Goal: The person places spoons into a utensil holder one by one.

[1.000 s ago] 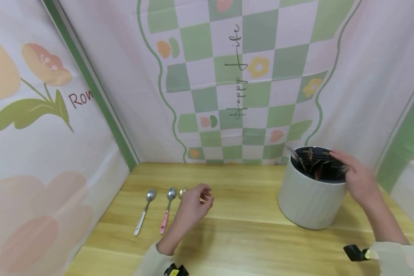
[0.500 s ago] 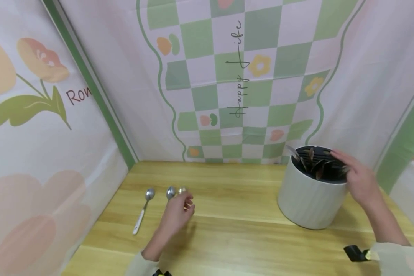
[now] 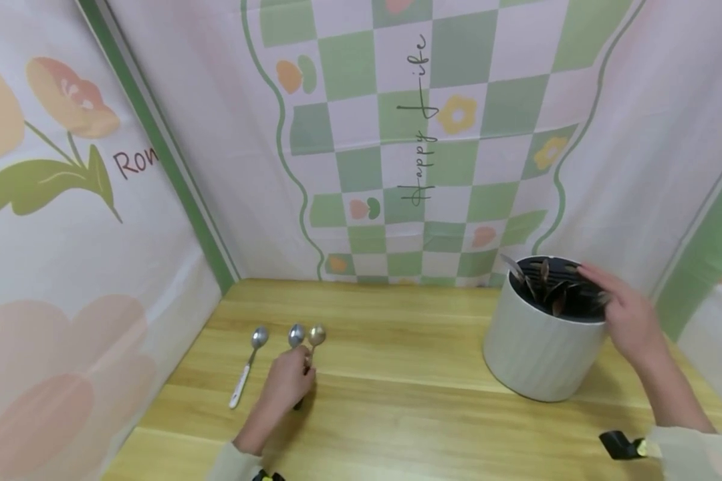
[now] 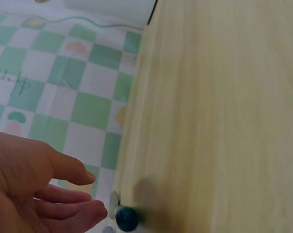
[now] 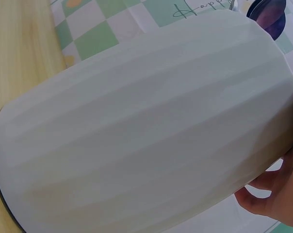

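Spoon (image 3: 317, 335) just right of the left hand (image 3: 285, 381)

Gold-bowled, it lies at that hand's fingertips, the nearer hand by far; its long axis runs away from the person, bowl beyond the fingers, dark handle end toward the body. Left thumb and fingers stand apart, gripping nothing. A half-hidden silver spoon (image 3: 296, 336) lies beneath this hand. Well to the right, the right hand (image 3: 632, 324) rests relaxed against the utensil holder (image 3: 541, 354), not clasping it.
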`<state>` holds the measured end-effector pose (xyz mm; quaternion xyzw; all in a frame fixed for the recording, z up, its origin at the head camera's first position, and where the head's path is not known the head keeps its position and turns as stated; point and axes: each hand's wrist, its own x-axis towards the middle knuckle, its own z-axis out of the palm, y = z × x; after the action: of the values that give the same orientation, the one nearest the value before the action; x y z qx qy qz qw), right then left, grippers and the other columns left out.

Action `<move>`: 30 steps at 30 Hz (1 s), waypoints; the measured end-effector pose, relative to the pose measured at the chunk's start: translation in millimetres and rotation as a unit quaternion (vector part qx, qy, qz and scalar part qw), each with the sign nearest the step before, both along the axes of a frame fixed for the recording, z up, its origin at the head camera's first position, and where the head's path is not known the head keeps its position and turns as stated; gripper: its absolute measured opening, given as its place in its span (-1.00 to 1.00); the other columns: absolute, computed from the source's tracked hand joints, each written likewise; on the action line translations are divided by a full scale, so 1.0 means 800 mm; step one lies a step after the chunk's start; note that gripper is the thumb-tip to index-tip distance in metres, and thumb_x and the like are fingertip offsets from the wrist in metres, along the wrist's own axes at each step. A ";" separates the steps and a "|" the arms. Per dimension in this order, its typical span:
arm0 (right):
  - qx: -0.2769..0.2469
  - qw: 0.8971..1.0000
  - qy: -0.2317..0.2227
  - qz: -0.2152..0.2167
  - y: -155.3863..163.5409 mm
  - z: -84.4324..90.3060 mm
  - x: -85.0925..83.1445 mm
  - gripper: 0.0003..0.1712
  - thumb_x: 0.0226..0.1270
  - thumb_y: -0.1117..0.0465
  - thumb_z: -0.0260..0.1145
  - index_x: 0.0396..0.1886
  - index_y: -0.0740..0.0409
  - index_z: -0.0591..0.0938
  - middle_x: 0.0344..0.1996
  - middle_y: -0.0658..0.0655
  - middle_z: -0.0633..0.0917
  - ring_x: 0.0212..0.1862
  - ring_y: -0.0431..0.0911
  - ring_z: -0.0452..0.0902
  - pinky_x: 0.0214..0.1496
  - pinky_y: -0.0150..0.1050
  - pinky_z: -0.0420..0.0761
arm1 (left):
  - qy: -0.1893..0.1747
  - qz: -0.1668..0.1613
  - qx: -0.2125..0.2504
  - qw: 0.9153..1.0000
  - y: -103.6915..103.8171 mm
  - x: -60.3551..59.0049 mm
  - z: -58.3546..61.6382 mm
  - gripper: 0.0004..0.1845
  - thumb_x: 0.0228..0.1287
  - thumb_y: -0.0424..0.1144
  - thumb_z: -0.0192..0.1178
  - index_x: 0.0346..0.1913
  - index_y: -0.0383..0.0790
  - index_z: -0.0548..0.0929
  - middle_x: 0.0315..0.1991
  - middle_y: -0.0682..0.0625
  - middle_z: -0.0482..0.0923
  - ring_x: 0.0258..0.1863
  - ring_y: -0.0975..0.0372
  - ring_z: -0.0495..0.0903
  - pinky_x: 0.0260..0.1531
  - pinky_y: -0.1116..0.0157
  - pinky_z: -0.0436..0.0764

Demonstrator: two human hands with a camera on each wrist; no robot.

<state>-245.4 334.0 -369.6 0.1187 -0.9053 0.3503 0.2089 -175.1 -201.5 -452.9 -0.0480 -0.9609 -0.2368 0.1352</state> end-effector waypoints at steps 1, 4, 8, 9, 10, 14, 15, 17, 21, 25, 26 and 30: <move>-0.002 1.000 0.001 0.001 0.000 0.000 0.000 -0.36 0.49 0.34 -0.37 0.49 0.16 0.31 0.47 -0.38 0.13 0.60 -0.11 -0.12 0.65 -0.14 -0.19 | -0.002 0.000 -0.006 1.000 -0.001 0.000 0.000 -0.85 0.06 -0.47 0.36 -0.30 -0.36 0.62 -0.49 -0.07 0.63 -0.57 0.26 0.52 -0.63 0.45 0.50; -0.003 1.000 0.006 -0.001 0.001 0.002 0.000 -0.36 0.49 0.34 -0.37 0.48 0.16 0.31 0.44 -0.48 0.12 0.58 -0.18 -0.11 0.64 -0.16 -0.18 | -0.014 0.003 -0.018 1.000 -0.005 -0.002 -0.003 -0.86 0.07 -0.45 0.37 -0.35 -0.35 0.59 -0.53 -0.06 0.59 -0.61 0.27 0.48 -0.68 0.47 0.44; 0.002 1.000 0.003 -0.005 0.001 0.005 0.000 -0.36 0.49 0.35 -0.37 0.49 0.16 0.31 0.56 -0.03 0.16 0.61 0.04 -0.10 0.65 -0.06 -0.17 | -0.033 0.008 -0.042 0.999 -0.006 -0.004 -0.004 -0.83 0.10 -0.41 0.37 -0.44 -0.30 0.54 -0.58 -0.02 0.50 -0.65 0.26 0.43 -0.72 0.45 0.41; 0.002 1.000 0.000 -0.006 0.001 0.005 0.000 -0.36 0.49 0.35 -0.37 0.49 0.15 0.30 0.55 0.14 0.16 0.60 0.14 -0.10 0.65 -0.04 -0.18 | -0.036 0.010 -0.048 0.998 -0.007 -0.005 -0.004 -0.82 0.11 -0.40 0.37 -0.46 -0.28 0.53 -0.60 -0.01 0.48 -0.66 0.26 0.42 -0.72 0.43 0.41; 0.002 1.000 -0.001 -0.007 0.001 0.006 0.000 -0.36 0.49 0.35 -0.37 0.49 0.15 0.30 0.55 0.16 0.16 0.60 0.12 -0.10 0.65 -0.04 -0.18 | -0.041 0.012 -0.054 0.998 -0.007 -0.006 -0.004 -0.81 0.12 -0.39 0.37 -0.47 -0.28 0.52 -0.60 -0.01 0.48 -0.66 0.26 0.42 -0.72 0.43 0.41; 0.000 1.000 0.004 -0.008 0.001 0.005 0.001 -0.35 0.48 0.35 -0.37 0.49 0.16 0.31 0.55 0.08 0.17 0.61 0.03 -0.10 0.64 -0.12 -0.18 | -0.053 0.016 -0.066 0.996 -0.008 -0.010 -0.003 -0.77 0.13 -0.36 0.39 -0.52 -0.26 0.52 -0.63 0.00 0.47 -0.68 0.25 0.43 -0.73 0.43 0.42; -0.002 1.000 0.006 -0.008 0.002 0.005 0.002 -0.36 0.48 0.35 -0.37 0.48 0.16 0.31 0.55 0.03 0.17 0.61 0.01 -0.10 0.64 -0.15 -0.18 | -0.060 0.017 -0.065 0.996 -0.007 -0.011 -0.003 -0.76 0.14 -0.35 0.38 -0.53 -0.26 0.51 -0.64 0.00 0.46 -0.69 0.26 0.43 -0.74 0.44 0.42; -0.003 1.000 0.009 -0.007 0.001 0.005 0.002 -0.36 0.48 0.35 -0.37 0.48 0.16 0.32 0.54 -0.04 0.17 0.60 -0.05 -0.10 0.64 -0.21 -0.18 | -0.071 0.018 -0.063 0.995 -0.007 -0.013 -0.002 -0.74 0.15 -0.35 0.38 -0.56 -0.24 0.50 -0.67 0.02 0.45 -0.71 0.26 0.43 -0.76 0.45 0.42; -0.004 1.000 0.011 -0.004 0.000 0.005 0.003 -0.37 0.50 0.34 -0.36 0.48 0.18 0.32 0.53 -0.17 0.16 0.60 -0.06 -0.09 0.63 -0.27 -0.18 | -0.096 0.023 -0.052 0.994 -0.007 -0.015 -0.003 -0.71 0.15 -0.35 0.35 -0.62 -0.20 0.48 -0.70 0.03 0.44 -0.72 0.25 0.44 -0.76 0.43 0.43; -0.003 1.000 0.010 -0.001 -0.002 0.004 0.003 -0.39 0.51 0.34 -0.35 0.46 0.20 0.33 0.51 -0.23 0.16 0.59 -0.08 -0.08 0.62 -0.26 -0.17 | -0.104 0.026 -0.036 0.994 -0.008 -0.015 -0.006 -0.73 0.08 -0.37 0.34 -0.64 -0.19 0.48 -0.70 0.03 0.45 -0.71 0.24 0.45 -0.73 0.39 0.46; -0.002 1.000 0.011 -0.001 -0.002 0.003 0.003 -0.39 0.51 0.34 -0.35 0.46 0.20 0.34 0.52 -0.20 0.16 0.59 -0.08 -0.08 0.63 -0.24 -0.16 | -0.105 0.026 -0.031 0.994 -0.009 -0.015 -0.007 -0.74 0.06 -0.37 0.34 -0.64 -0.19 0.48 -0.70 0.03 0.45 -0.71 0.23 0.45 -0.72 0.39 0.46; -0.002 1.000 0.012 0.003 -0.002 0.001 0.003 -0.38 0.49 0.35 -0.35 0.46 0.20 0.34 0.52 -0.19 0.16 0.58 -0.10 -0.08 0.63 -0.21 -0.15 | -0.110 0.025 -0.011 0.994 -0.012 -0.015 -0.010 -0.76 -0.01 -0.37 0.36 -0.63 -0.19 0.49 -0.69 0.03 0.46 -0.70 0.24 0.45 -0.71 0.39 0.48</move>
<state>-243.2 332.0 -368.5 0.1251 -0.9017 0.3510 0.2194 -186.9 -211.0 -461.3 0.0010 -0.9733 -0.2270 0.0338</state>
